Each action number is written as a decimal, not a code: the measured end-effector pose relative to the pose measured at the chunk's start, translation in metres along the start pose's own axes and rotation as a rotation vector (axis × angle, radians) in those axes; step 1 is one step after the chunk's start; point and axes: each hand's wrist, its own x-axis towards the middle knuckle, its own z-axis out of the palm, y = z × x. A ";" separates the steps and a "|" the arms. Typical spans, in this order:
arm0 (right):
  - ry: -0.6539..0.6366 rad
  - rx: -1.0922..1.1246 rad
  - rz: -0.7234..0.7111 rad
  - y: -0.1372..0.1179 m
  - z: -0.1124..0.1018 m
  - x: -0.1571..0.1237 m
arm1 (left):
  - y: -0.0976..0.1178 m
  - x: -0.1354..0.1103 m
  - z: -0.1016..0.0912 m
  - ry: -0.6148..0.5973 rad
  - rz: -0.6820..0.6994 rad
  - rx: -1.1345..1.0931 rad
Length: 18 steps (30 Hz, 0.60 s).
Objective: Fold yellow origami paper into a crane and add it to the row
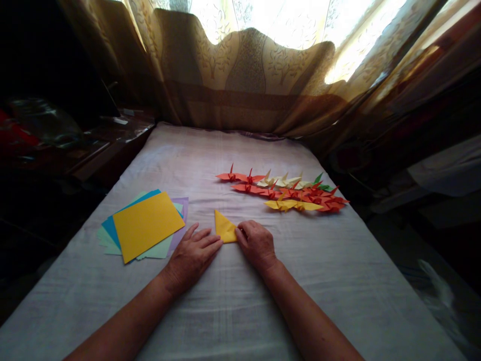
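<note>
A folded piece of yellow origami paper (224, 229), roughly triangular, lies on the cloth-covered surface between my hands. My left hand (194, 250) rests flat with fingers stretched out, its fingertips touching the paper's lower left edge. On the other side, my right hand (258, 243) is closed, thumb and fingers pinching the paper's right corner. Beyond my right hand stand rows of folded paper cranes: yellow cranes (291, 204) nearest, then orange-red cranes (263, 190), with cream cranes (283, 181) and a green crane (319, 183) behind.
Left of my hands lies a fanned stack of paper sheets, a yellow sheet (148, 225) on top, with blue, pale green and purple ones below. A patterned curtain (248, 70) hangs beyond the far edge. Dark furniture (108, 145) with clutter borders the left side.
</note>
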 end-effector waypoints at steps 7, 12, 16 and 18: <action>0.002 -0.032 0.014 -0.002 0.002 0.000 | 0.002 -0.001 -0.001 -0.011 -0.026 -0.010; 0.036 -0.032 0.021 -0.001 0.005 0.000 | 0.006 -0.001 0.003 -0.005 -0.030 -0.010; 0.058 -0.008 0.004 0.000 0.005 -0.001 | 0.008 -0.002 0.008 0.016 -0.040 -0.015; 0.066 0.023 0.001 -0.002 0.004 -0.002 | 0.009 -0.003 0.010 -0.001 -0.035 -0.010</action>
